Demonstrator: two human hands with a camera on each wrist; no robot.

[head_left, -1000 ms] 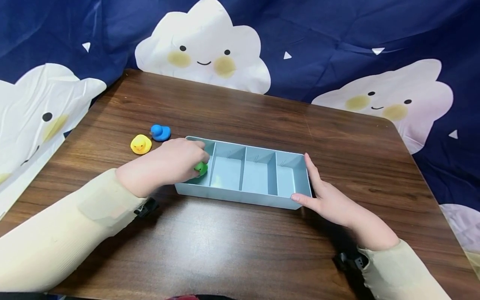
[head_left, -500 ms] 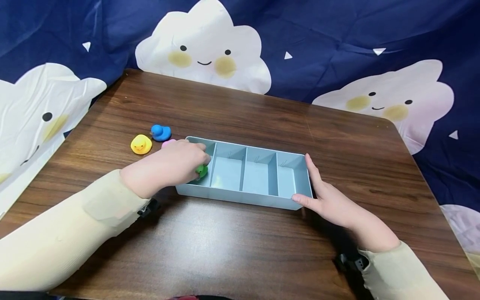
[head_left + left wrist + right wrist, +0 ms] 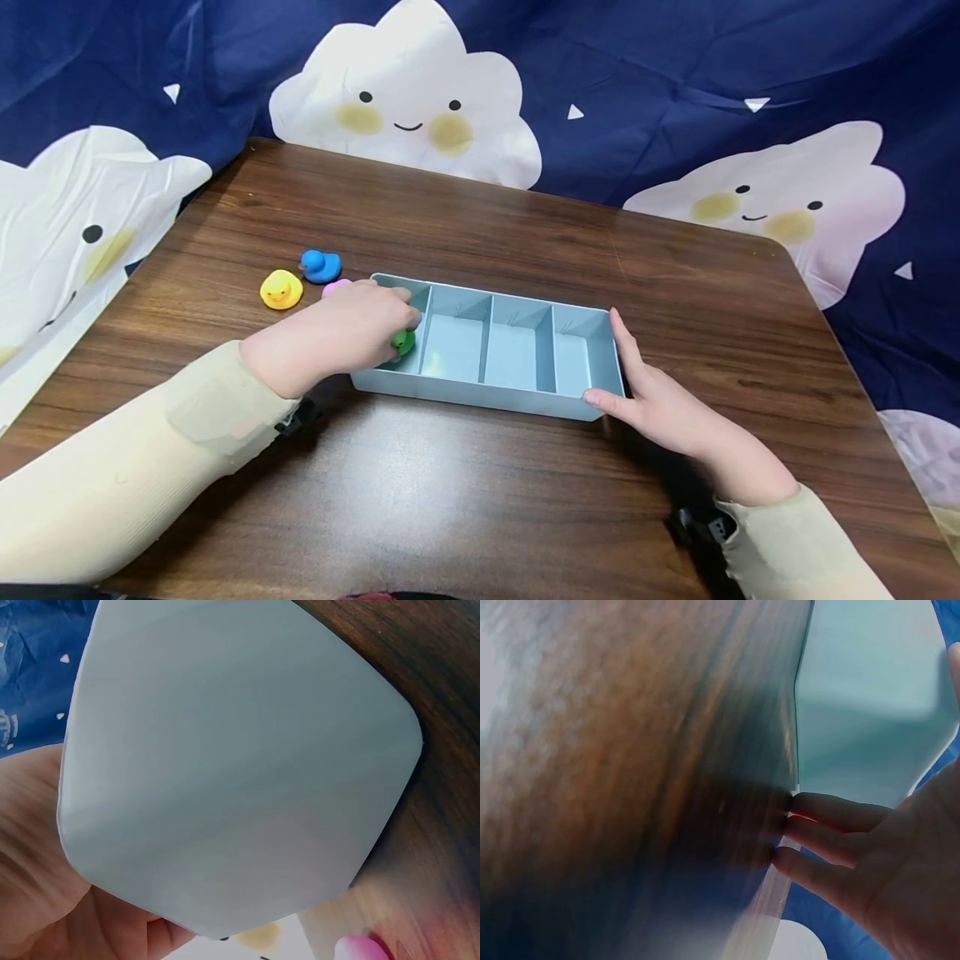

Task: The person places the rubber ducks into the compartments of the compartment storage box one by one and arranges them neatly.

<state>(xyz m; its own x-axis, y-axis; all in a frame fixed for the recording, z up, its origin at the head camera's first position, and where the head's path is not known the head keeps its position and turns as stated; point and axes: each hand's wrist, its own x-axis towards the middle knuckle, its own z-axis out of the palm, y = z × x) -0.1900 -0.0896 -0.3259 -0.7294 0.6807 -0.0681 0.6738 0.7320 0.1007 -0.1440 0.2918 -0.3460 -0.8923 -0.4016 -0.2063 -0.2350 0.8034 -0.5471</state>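
Note:
A light blue box (image 3: 480, 395) with dividers stands on the wooden table. My left hand (image 3: 341, 329) reaches over its left end and grips a green rubber duck (image 3: 403, 342) inside the leftmost compartment; the fingers partly cover the duck. In the left wrist view, the box's end wall (image 3: 240, 765) blocks most of that hand (image 3: 37, 855). My right hand (image 3: 660, 404) rests against the opposite end, its thumb on the front rim and the index finger along the end wall. The right wrist view has straight fingers (image 3: 832, 844) touching the wall's lower edge.
Left of the box sit a blue rubber duck (image 3: 321, 266) and a yellow one (image 3: 282, 289). A pink one (image 3: 337, 287) shows partly behind my left hand. A dark blue cloth (image 3: 585, 50) with cloud prints hangs along the table's far edge.
The left hand has shifted very slightly right, and the pink duck behind it has come partly into view. The right hand and the box have stayed put.

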